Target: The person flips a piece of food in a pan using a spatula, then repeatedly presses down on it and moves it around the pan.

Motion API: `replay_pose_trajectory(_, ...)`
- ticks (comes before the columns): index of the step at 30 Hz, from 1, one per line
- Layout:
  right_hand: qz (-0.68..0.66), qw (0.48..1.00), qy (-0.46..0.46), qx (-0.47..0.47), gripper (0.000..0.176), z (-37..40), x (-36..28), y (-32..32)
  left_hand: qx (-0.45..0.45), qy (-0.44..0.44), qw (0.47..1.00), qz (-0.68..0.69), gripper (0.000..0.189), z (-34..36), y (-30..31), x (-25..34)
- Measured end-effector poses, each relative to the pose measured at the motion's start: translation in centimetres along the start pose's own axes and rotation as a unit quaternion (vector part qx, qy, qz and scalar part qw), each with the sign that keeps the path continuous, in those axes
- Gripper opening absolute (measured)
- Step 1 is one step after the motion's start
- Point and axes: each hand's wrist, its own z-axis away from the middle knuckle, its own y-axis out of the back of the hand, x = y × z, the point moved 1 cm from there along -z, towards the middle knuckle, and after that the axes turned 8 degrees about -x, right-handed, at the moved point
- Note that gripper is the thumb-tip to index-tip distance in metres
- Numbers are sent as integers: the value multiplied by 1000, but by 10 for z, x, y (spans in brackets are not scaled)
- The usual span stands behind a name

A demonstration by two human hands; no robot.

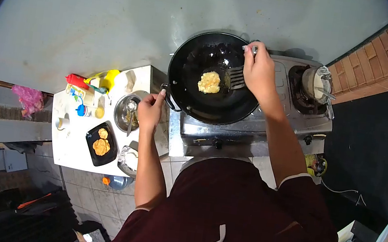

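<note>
Left hand point(150, 110) grasping the loop handle point(172, 103) of the wok point(221, 115), right hand point(261, 75) gripping a slotted spatula point(237, 78), I appear to be frying the fritter point(209, 82) lying between them; turning it would call for sliding the spatula underneath.

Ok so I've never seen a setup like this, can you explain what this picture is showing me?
There's no robot here, just a person's two bare hands. The single picture comes from a camera worn on their head, looking forward and down, which is why their torso fills the bottom. The left hand grips the handle of a black wok on the stove. The right hand holds a slotted spatula beside a yellowish fried piece in the wok. On the white table to the left are a metal bowl with a spoon and a black plate with more fried pieces.
</note>
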Motion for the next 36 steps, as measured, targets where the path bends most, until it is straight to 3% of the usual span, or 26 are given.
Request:
replay_pose_trajectory(7,-44,998,11,41,16,3,-10,3,-12,-7,999,32,39,6,0,11)
replay_pose_trajectory(9,-37,999,15,37,15,3,-10,4,-3,15,1000,-12,39,6,0,14)
replay_pose_trajectory(22,53,998,-24,-28,17,10,-14,-2,-14,13,999,34,38,1,0,5)
replay_pose_trajectory(32,-27,999,-44,10,16,14,16,-10,-18,14,999,35,37,2,-1,7)
replay_pose_trajectory(34,-82,990,-110,-7,17,18,14,-10,-15,7,999,28,38,2,-2,7)
replay_pose_trajectory(36,-83,989,-118,3,18,21,18,-13,-13,10,999,48,38,4,-1,7)
